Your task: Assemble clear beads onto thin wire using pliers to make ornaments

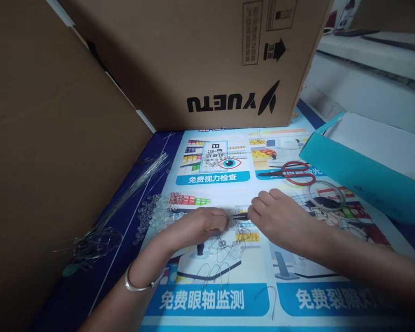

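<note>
At centre frame, the left hand [204, 223] and right hand [280, 214] meet over a printed poster [228, 295] on the bench, each grip pinched together on a small dark tool [240, 216] above bent thin wires [224, 251]. Clear beads [152, 214] lie just left; red scissors [293, 173] rest upper right.
</note>
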The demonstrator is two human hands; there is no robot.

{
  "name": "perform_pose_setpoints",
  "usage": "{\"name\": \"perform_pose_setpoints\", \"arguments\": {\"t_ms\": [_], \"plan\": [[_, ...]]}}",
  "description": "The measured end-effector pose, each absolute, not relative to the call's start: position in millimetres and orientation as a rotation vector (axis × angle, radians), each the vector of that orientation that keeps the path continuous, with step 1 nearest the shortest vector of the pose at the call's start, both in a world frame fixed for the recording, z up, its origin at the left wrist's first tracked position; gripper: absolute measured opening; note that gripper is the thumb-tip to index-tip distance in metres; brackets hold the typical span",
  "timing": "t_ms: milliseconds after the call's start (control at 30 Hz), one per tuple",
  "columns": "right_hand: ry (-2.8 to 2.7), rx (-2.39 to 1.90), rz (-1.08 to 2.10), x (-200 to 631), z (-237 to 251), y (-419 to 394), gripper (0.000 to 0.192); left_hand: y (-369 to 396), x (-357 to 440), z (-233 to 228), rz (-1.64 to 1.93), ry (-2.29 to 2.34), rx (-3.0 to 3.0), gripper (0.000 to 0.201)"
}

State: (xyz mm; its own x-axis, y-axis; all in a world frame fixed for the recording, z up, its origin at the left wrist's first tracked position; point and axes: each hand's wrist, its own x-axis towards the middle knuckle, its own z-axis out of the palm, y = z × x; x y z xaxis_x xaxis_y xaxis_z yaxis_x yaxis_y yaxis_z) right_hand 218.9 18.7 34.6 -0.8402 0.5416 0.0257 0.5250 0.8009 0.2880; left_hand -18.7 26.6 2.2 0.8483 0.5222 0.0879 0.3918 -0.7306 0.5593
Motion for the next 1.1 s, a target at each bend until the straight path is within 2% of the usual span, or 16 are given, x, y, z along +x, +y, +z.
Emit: {"name": "perform_pose_setpoints", "arguments": {"t_ms": [200,533,867,1100], "plan": [[2.925,1.067,0.441,233,33,6,0.011,28,-21,-2,0.291,0.665,2.402,0.021],[2.962,0.93,0.36,228,35,7,0.011,28,-20,-1,0.279,0.682,2.395,0.021],[2.91,0.811,0.514,213,30,8,0.011,26,-17,5,0.262,0.7,2.442,0.021],[2.886,0.775,0.498,208,35,12,0.01,25,-17,6,0.323,0.668,2.479,0.023]]}}
